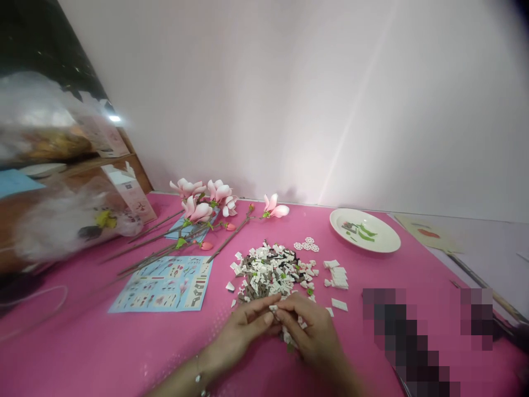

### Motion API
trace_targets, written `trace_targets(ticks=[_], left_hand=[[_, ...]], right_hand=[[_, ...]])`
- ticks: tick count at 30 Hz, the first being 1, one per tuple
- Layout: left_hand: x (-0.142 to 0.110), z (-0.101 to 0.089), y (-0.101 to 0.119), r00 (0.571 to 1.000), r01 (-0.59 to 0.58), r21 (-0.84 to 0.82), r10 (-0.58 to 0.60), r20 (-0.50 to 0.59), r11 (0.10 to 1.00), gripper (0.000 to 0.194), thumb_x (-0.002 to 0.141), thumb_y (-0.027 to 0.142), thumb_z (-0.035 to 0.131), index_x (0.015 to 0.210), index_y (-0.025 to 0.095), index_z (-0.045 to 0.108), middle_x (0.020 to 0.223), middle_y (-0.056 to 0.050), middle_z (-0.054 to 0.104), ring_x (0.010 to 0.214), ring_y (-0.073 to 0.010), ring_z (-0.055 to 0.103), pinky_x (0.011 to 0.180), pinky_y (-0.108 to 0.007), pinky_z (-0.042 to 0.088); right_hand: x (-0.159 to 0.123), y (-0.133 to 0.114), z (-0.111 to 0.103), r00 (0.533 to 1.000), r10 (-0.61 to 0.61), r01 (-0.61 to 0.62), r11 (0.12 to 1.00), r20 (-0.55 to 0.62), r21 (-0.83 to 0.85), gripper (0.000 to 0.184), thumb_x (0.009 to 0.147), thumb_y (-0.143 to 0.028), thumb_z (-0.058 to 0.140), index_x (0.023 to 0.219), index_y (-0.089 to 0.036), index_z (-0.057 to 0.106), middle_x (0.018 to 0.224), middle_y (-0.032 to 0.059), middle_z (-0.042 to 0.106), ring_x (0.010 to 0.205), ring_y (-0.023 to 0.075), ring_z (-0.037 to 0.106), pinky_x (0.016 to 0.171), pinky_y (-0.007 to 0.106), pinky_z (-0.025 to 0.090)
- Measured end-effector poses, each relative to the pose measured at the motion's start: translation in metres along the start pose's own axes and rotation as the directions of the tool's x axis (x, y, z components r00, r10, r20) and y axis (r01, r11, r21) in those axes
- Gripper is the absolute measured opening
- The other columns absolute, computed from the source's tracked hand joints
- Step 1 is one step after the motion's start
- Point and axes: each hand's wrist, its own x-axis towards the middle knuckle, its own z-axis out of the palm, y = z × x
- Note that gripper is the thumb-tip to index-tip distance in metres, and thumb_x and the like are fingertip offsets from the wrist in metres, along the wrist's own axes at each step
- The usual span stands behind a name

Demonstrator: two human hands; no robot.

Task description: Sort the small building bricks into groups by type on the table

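Observation:
My left hand (250, 324) and my right hand (312, 325) meet at the near side of a pile of small building bricks (268, 270). Pinched between the fingertips of both is a small white brick (273, 309); its exact shape is partly hidden by my fingers. The pile mixes white, grey-brown, black and a few green pieces, and some lie under my hands. Right of it are several flat white bricks (339, 277) in a group and a single white one (339, 304). White openwork round pieces (308, 245) lie just behind.
Pink magnolia stems (194, 212) lie at the back left, near a light-blue printed instruction sheet (165, 284). A white plate (392, 237) with green pieces stands back right. Printed boxes (134, 196) and a clear plastic bag (70, 220) sit left. The pink tabletop (103, 353) meets a pale wall.

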Motion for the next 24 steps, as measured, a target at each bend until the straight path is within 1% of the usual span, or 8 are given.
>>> trace_targets(ticks=[3,5,7,10,14,16,19,24], left_hand=[[0.001,0.004,0.004,0.999,0.026,-0.002,-0.026,-0.022,1.0,0.039,0.076,0.042,0.075,0.105,0.016,0.072,0.095,-0.011,0.076,0.088,-0.0237,0.072,0.084,-0.036,0.056],[0.004,0.002,0.009,0.99,0.027,-0.005,-0.028,-0.139,1.0,0.037,0.075,0.043,0.076,0.095,0.013,0.073,0.085,-0.012,0.076,0.073,-0.0215,0.073,0.071,-0.031,0.058],[0.007,-0.004,0.017,0.953,-0.029,-0.041,0.015,-0.304,0.999,0.034,0.074,0.041,0.076,0.09,0.012,0.071,0.079,-0.011,0.076,0.064,-0.0189,0.072,0.062,-0.026,0.058],[0.01,-0.016,0.028,0.861,-0.191,-0.1,0.117,-0.495,0.977,0.021,0.082,0.029,0.07,0.095,0.013,0.066,0.082,-0.01,0.076,0.065,-0.0162,0.072,0.062,-0.022,0.058],[0.013,-0.027,0.034,0.803,-0.271,-0.157,0.133,-0.581,0.95,0.015,0.089,0.016,0.056,0.104,0.012,0.059,0.089,-0.012,0.075,0.074,-0.0175,0.074,0.067,-0.024,0.06],[0.014,-0.029,0.033,0.798,-0.258,-0.176,0.106,-0.594,0.95,0.017,0.091,0.014,0.052,0.107,0.011,0.057,0.091,-0.014,0.074,0.076,-0.0185,0.074,0.068,-0.024,0.06],[0.014,-0.029,0.031,0.803,-0.238,-0.198,0.079,-0.59,0.951,0.017,0.093,0.013,0.049,0.108,0.01,0.056,0.095,-0.015,0.074,0.079,-0.0187,0.074,0.07,-0.025,0.061],[0.015,-0.029,0.032,0.824,-0.226,-0.21,0.072,-0.562,0.951,0.02,0.094,0.014,0.046,0.111,0.009,0.057,0.101,-0.016,0.073,0.086,-0.0201,0.073,0.076,-0.027,0.061]], right_hand=[[-0.004,0.003,0.004,0.999,-0.038,0.038,0.999,0.016,0.007,0.024,0.093,-0.02,0.046,0.098,-0.021,0.069,0.084,0.0045,0.065,0.076,0.0144,0.062,0.066,0.024,0.051],[-0.005,0.005,0.004,0.998,-0.065,0.064,0.997,-0.004,-0.053,0.027,0.093,-0.018,0.045,0.109,-0.022,0.067,0.092,0.0063,0.066,0.083,0.0158,0.062,0.071,0.026,0.052],[-0.005,0.005,0.004,0.989,-0.148,0.149,0.979,0.021,-0.137,0.027,0.09,-0.015,0.048,0.107,-0.023,0.068,0.094,0.0062,0.066,0.087,0.0169,0.062,0.075,0.029,0.053],[-0.007,0.005,0.009,0.949,-0.264,0.297,0.934,0.174,-0.2,0.025,0.083,-0.012,0.052,0.092,-0.026,0.07,0.099,0.0047,0.068,0.098,0.0206,0.06,0.092,0.041,0.049],[-0.01,0.019,0.016,0.948,-0.15,0.242,0.912,0.279,-0.332,0.03,0.08,-0.015,0.057,0.104,-0.028,0.069,0.123,0.0071,0.062,0.122,0.0276,0.05,0.105,0.055,0.038],[-0.01,0.031,0.014,0.966,-0.09,0.187,0.888,0.242,-0.42,0.03,0.084,-0.016,0.055,0.109,-0.026,0.068,0.126,0.0098,0.061,0.123,0.0293,0.05,0.103,0.057,0.039],[-0.009,0.045,0.004,0.987,-0.115,0.154,0.866,0.112,-0.475,0.027,0.088,-0.016,0.051,0.108,-0.022,0.068,0.121,0.0128,0.061,0.118,0.0295,0.053,0.097,0.054,0.045],[-0.005,0.034,-0.005,0.975,-0.221,0.185,0.88,-0.032,-0.437,0.02,0.09,-0.014,0.048,0.088,-0.019,0.067,0.105,0.0123,0.065,0.105,0.0246,0.059,0.084,0.041,0.052]])
